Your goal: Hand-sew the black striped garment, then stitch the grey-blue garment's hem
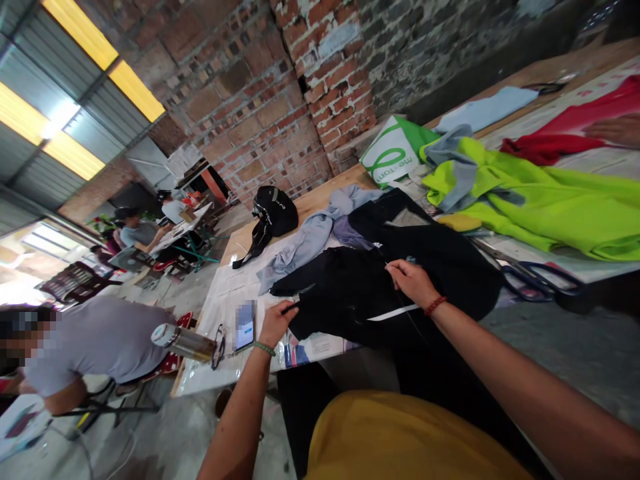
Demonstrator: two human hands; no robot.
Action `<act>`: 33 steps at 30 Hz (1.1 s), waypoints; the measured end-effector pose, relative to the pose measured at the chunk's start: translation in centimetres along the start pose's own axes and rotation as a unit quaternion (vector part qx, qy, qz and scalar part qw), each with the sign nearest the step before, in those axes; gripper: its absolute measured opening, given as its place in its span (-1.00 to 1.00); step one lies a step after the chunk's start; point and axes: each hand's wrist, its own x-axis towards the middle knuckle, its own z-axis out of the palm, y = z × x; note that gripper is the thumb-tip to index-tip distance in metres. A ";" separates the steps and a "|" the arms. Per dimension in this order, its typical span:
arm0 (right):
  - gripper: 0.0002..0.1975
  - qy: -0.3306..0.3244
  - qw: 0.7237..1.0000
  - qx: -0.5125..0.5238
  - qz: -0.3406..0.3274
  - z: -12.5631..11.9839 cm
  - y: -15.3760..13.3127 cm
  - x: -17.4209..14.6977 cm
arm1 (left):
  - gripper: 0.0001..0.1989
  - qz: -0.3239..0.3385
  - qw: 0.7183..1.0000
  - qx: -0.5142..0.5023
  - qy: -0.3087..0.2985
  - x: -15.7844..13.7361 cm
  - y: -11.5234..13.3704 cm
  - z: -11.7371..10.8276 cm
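Observation:
Black garment [330, 283] lies spread over the table in front of me, a white strip along its near edge. With fingers pinched together, my left hand [276, 325] holds the garment's left corner. My right hand [413, 285] hovers over the middle of the cloth, thumb and forefinger closed on something thin that I cannot make out. A small white mark shows on the fabric just beyond those fingertips. Grey-lilac cloth [305, 243] lies along the garment's far side. To the right of the garment rest large dark-handled scissors [537, 277].
At the table's left end are a phone [245, 327], glasses [219, 347] and a bottle [185, 341]. A black cap [274, 212] and green-white bag [395, 152] stand farther back. Lime-green clothing [555, 193] covers the right; another person's hand [617, 129] rests on red cloth. People sit at left.

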 end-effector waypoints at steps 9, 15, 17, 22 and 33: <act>-0.74 -0.023 0.999 0.030 0.015 0.0 -0.2 -0.1 | -0.56 0.057 0.919 0.350 0.170 1.5 0.3 3.6; -0.65 -0.036 0.995 0.087 0.035 0.2 -0.1 0.1 | -0.74 0.224 0.952 0.153 0.140 3.6 4.5 7.7; -0.63 -0.035 0.994 0.094 0.034 0.2 0.0 0.1 | -0.79 0.238 0.959 0.110 0.109 4.7 6.0 9.7; -0.64 -0.012 0.992 0.128 0.011 -0.1 -0.2 -0.2 | -0.82 0.209 0.969 0.124 0.041 5.9 9.1 14.0; -0.71 -0.007 0.991 0.031 -0.133 -0.1 -0.3 -1.6 | -0.91 0.140 0.990 -0.004 0.025 5.7 8.4 14.8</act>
